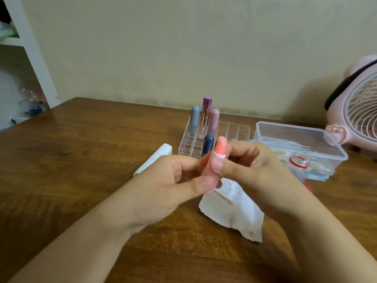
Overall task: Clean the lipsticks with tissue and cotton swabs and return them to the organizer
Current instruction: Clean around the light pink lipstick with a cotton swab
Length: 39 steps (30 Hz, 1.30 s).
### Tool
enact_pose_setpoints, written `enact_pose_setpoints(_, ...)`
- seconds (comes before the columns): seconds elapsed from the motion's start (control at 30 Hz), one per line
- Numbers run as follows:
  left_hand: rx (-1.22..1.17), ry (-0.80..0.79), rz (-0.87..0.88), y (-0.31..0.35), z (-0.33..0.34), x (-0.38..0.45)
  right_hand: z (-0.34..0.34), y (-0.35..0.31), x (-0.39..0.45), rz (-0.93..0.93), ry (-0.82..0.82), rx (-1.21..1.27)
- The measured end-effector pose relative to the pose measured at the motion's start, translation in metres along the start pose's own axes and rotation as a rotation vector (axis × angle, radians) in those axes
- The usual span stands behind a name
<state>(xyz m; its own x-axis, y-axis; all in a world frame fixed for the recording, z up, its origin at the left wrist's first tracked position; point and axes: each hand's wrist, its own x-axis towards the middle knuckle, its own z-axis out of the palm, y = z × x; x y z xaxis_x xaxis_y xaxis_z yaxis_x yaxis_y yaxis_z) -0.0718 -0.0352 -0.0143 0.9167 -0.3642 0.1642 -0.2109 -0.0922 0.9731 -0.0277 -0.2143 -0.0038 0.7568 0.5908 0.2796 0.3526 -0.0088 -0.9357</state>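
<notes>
An uncapped lipstick (220, 148) with a coral-orange bullet and pale pink tube is held upright above the table. My left hand (173, 184) pinches its lower tube. My right hand (242, 166) grips the upper tube, thumb just below the bullet. Under the hands lies a crumpled white tissue (234, 213) with pink stains and a used cotton swab (223, 198) on it. Behind stands the clear organizer (234, 131), holding a grey lipstick (194, 119), a purple-capped one (206, 113), a pink one (214, 120) and a navy one (208, 144).
A clear plastic box (295, 135) with cotton swabs sits at the right, with a small open bottle with a red rim (299, 162) in front. A pink fan (359, 111) stands at far right. A folded white tissue pack (153, 160) lies left of the organizer. A white shelf (30, 58) stands far left.
</notes>
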Motion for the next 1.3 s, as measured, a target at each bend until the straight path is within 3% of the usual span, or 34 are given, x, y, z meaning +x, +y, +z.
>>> enact_pose_setpoints(0.1,-0.062,-0.09,-0.02,-0.001,-0.002,-0.002,-0.002,-0.009,-0.003,-0.001,-0.013,0.033)
enact_pose_setpoints(0.3,0.149,0.091,0.04,-0.007,-0.002,0.003,0.002,-0.003,-0.001,-0.004,0.038,-0.067)
enact_pose_setpoints(0.5,0.041,-0.046,0.113,0.002,0.001,-0.001,0.002,-0.01,-0.002,0.0,0.051,-0.019)
enact_pose_setpoints(0.67,0.187,0.135,0.049,-0.006,-0.003,0.004,0.007,-0.007,-0.001,-0.008,0.041,-0.031)
enact_pose_setpoints(0.9,-0.008,-0.097,0.042,0.007,-0.007,-0.003,0.006,-0.005,-0.002,-0.053,-0.005,0.116)
enact_pose_setpoints(0.97,0.01,-0.087,0.02,0.008,-0.008,-0.003,0.008,-0.005,0.0,-0.033,0.011,0.154)
enact_pose_setpoints(1.07,0.062,0.097,0.031,0.009,-0.013,-0.001,0.011,-0.005,0.002,0.048,0.097,0.076)
enact_pose_setpoints(1.17,0.039,0.454,0.007,0.005,-0.025,0.003,0.013,0.002,0.004,0.185,0.22,-0.217)
enact_pose_setpoints(1.3,-0.043,0.702,-0.042,-0.002,-0.035,0.007,0.03,0.017,0.009,0.183,0.122,-0.693)
